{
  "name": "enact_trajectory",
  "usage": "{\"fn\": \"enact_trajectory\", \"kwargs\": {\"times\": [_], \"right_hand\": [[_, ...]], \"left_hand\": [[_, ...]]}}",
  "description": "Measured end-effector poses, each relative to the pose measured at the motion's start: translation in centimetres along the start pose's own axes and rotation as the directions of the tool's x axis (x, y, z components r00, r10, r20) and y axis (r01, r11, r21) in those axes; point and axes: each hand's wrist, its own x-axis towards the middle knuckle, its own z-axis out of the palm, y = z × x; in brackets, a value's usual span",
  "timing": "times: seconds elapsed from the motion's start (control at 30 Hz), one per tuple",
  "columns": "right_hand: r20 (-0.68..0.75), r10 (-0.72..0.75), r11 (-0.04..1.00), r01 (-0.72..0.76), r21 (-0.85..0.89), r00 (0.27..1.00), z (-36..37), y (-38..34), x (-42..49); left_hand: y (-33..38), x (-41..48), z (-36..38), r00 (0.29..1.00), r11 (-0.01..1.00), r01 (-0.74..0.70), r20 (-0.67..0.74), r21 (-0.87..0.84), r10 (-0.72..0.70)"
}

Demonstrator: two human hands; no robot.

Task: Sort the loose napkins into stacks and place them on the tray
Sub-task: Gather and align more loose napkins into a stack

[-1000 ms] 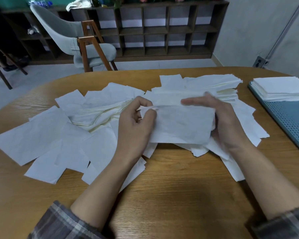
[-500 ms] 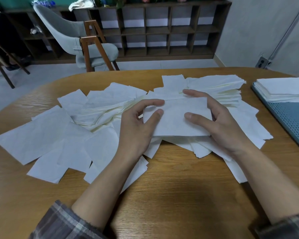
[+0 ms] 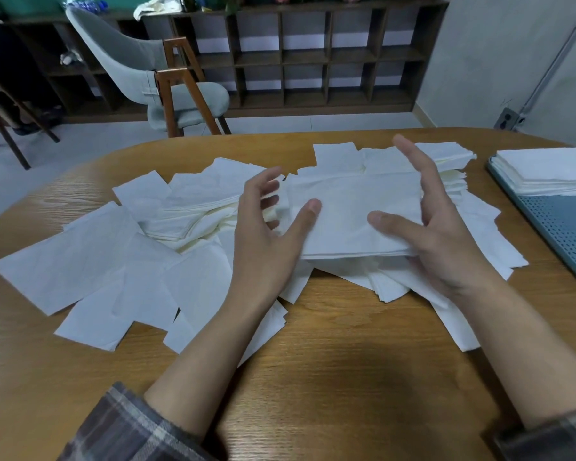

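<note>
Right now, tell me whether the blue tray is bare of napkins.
No, a squared stack of white napkins already sits on the far end of the blue tray.

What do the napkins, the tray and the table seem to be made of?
Napkins: thin matte white paper, faintly creased. Tray: blue-grey, perforated with small holes; plastic or coated metal, unclear. Table: wood or veneer, visible grain, soft sheen.
</note>
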Motion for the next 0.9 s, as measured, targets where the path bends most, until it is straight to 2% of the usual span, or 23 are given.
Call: {"fn": "enact_trajectory", "kwargs": {"times": [0.07, 0.13, 0.2, 0.23, 0.33, 0.4, 0.47, 0.53, 0.6, 0.67, 0.7, 0.8, 0.83, 0.9], "right_hand": [[-0.004, 0.009, 0.994, -0.008, 0.107, 1.0, -0.3, -0.2, 0.0], [0.0, -0.004, 1.0, 0.004, 0.012, 1.0, -0.5, 0.0, 0.1], [-0.001, -0.006, 0.991, 0.006, -0.136, 1.0, -0.6, 0.0, 0.3], [0.016, 0.007, 0.988, -0.005, -0.154, 1.0, -0.8, 0.1, 0.4], [0.137, 0.043, 0.999, -0.039, -0.031, 0.99, -1.6, -0.3, 0.4], [0.181, 0.038, 0.999, -0.033, -0.033, 0.983, -2.0, -0.6, 0.3], [0.164, 0.041, 0.997, -0.029, -0.075, 0.986, -2.2, -0.3, 0.4], [0.101, 0.022, 0.981, -0.002, -0.194, 0.995, -2.4, 0.1, 0.5], [0.023, -0.016, 0.957, 0.022, -0.291, 1.0, -2.5, 0.4, 0.7], [-0.043, -0.05, 0.951, 0.034, -0.307, 0.998, -2.7, 0.7, 0.9], [-0.063, -0.065, 0.95, 0.043, -0.31, 0.996, -2.8, 0.9, 1.0], [-0.081, -0.085, 0.949, 0.056, -0.311, 0.993, -2.7, 1.2, 1.1], [-0.081, -0.085, 0.95, 0.056, -0.308, 0.993, -2.7, 1.2, 1.1], [-0.086, -0.083, 0.954, 0.054, -0.296, 0.993, -2.5, 1.2, 1.1]], "left_hand": [[0.9, 0.0, -0.2, 0.983, 0.975, 0.157, 0.117, -0.155, -0.139], [1.2, -0.1, -0.3, 0.965, 0.955, 0.2, 0.215, -0.22, -0.152], [0.9, -0.1, -0.2, 0.969, 0.978, 0.122, 0.232, -0.17, -0.081], [0.7, -0.2, -0.2, 0.973, 0.987, 0.081, 0.226, -0.139, -0.048], [0.0, 0.0, -0.3, 0.979, 0.997, -0.005, 0.201, -0.083, 0.022], [-0.1, 0.0, -0.3, 0.976, 0.997, -0.06, 0.204, -0.058, 0.07], [-0.2, 0.0, 0.1, 0.969, 0.994, -0.104, 0.225, -0.024, 0.107], [-0.6, -0.4, 0.6, 0.967, 0.989, -0.141, 0.22, 0.035, 0.13], [-1.1, -0.8, 1.2, 0.954, 0.938, -0.278, 0.171, 0.208, 0.245], [-1.5, -1.3, 1.7, 0.877, 0.818, -0.479, 0.215, 0.32, 0.429], [-1.7, -1.5, 2.1, 0.825, 0.765, -0.562, 0.283, 0.314, 0.489], [-2.4, -2.2, 3.6, 0.643, 0.65, -0.727, 0.551, 0.221, 0.532], [-2.6, -2.3, 4.0, 0.614, 0.641, -0.738, 0.605, 0.212, 0.507], [-2.7, -2.3, 4.5, 0.628, 0.658, -0.716, 0.629, 0.235, 0.458]]}}
